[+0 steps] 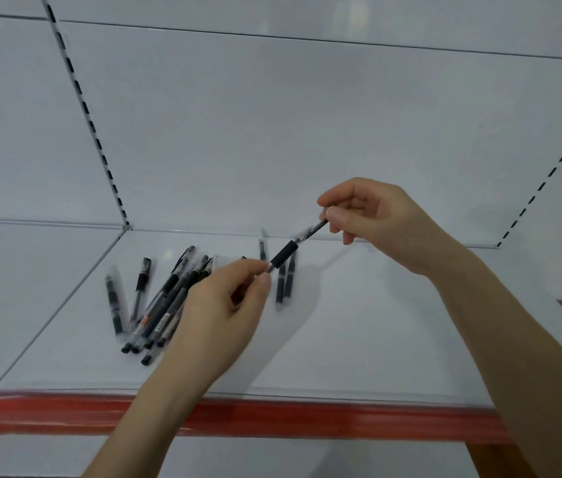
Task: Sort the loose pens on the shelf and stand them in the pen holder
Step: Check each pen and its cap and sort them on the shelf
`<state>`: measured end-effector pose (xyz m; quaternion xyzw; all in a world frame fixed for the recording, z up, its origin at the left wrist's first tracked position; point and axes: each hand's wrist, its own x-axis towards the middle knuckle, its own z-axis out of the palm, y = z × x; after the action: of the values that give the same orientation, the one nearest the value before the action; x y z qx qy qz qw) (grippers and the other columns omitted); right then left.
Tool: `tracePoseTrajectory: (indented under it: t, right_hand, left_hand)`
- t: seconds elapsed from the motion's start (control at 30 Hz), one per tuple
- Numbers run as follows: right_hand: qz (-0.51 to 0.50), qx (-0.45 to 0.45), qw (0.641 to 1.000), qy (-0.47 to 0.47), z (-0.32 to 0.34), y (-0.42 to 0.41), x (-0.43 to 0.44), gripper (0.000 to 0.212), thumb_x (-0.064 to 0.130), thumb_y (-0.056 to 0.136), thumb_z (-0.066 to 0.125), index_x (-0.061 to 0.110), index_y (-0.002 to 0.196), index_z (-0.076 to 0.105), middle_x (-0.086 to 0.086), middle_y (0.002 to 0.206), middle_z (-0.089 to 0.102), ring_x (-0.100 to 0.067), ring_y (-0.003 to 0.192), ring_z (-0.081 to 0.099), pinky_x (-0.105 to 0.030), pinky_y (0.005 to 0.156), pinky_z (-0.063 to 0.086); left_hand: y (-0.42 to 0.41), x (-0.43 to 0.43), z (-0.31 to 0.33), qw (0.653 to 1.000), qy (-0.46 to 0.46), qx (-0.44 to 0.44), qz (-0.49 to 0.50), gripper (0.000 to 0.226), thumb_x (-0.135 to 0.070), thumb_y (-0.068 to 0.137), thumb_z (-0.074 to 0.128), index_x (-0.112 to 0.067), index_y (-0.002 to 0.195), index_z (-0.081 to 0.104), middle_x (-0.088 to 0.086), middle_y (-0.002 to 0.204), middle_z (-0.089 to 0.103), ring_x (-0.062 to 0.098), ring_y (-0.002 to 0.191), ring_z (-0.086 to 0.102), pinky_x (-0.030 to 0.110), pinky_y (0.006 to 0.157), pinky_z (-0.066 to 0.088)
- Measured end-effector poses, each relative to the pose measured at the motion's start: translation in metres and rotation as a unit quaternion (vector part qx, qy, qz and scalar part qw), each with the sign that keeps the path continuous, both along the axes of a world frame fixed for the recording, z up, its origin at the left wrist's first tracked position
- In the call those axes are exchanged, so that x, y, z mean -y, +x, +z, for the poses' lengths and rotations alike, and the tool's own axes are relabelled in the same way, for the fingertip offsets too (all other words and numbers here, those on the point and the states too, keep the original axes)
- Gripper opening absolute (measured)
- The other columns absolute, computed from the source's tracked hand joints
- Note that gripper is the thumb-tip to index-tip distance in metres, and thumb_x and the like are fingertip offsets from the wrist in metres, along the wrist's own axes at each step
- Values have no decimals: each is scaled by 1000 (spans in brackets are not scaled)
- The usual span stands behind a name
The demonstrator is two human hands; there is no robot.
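**Holding one pen (284, 253) between both hands above the shelf (376, 332)**

The left hand (224, 305) pinches the lower, clear end of the pen between thumb and forefinger, its other fingers curled loosely beneath. The right hand (376, 219) pinches the upper end between thumb and forefinger tips, with the remaining fingers bent inward. The pen spans the gap between the two hands, slanting upward from left to right. Its black grip sleeve sits near the middle of the exposed length, clear of both hands. The pen is raised off the shelf surface.

Directly under it a pair of pens (280, 288) lies side by side on the white shelf, with a single pen (263, 250) just behind them. The loose pens (171, 284), a crossed cluster with black caps and grips, lie to the left of the left hand, whose palm and wrist cover the cluster's right edge. Two of them lie slightly apart at the cluster's left.

A red strip (272, 417) runs along the shelf's front edge. A slotted upright (89, 115) rises along the white back panel (272, 132).
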<state>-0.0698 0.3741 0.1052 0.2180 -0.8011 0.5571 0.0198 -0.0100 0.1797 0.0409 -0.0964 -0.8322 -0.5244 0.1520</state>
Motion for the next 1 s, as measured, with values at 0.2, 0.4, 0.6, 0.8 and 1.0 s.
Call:
tracePoseTrajectory:
  t: [0.2, 0.4, 0.6, 0.8, 1.0]
  right_hand:
    - [-7, -6, 1000, -14, -1, 5, -2, 22, 2, 89, 55, 22, 89, 65, 11, 74, 66, 0, 64, 59, -15, 59, 49]
    - [-1, -28, 999, -27, -14, 12, 12, 23, -2, 89, 52, 16, 94, 65, 1, 77, 65, 0, 62, 61, -15, 59, 49]
    - [-23, -52, 997, -53, -29, 14, 18, 21, -4, 90, 51, 9, 100, 63, -10, 81, 64, -2, 62, 61, -15, 61, 49]
    - [-21, 25, 994, -105, -37, 7, 18, 19, 1, 91, 50, 11, 102, 62, -6, 83, 66, -4, 67, 64, -16, 63, 52]
    - [-138, 69, 983, 95, -71, -24, 19, 8, 11, 90, 54, 11, 85, 61, -4, 75, 63, -10, 62, 61, -22, 59, 48]
  left_hand:
    - [5, 0, 0, 1000, 2, 4, -4, 15, -17, 89, 53, -21, 95, 66, 2, 65, 58, 4, 54, 46, 10, 48, 37]
    - [9, -3, 2, 1000, -9, -20, -8, 14, -15, 89, 54, -26, 90, 62, 8, 66, 60, 8, 59, 47, 12, 51, 37]
    - [9, -5, -1, 1000, 5, -15, 1, 25, -9, 88, 56, -31, 78, 59, 1, 64, 60, 7, 59, 48, 11, 53, 37]
    - [-7, -1, -10, 999, -30, -15, 34, 10, -16, 85, 60, -23, 83, 67, -3, 68, 56, 2, 61, 48, 6, 58, 36]
    - [-24, 21, -31, 973, -167, -14, 158, 17, -14, 87, 56, -9, 97, 68, -4, 66, 49, 15, 69, 43, 20, 57, 29]
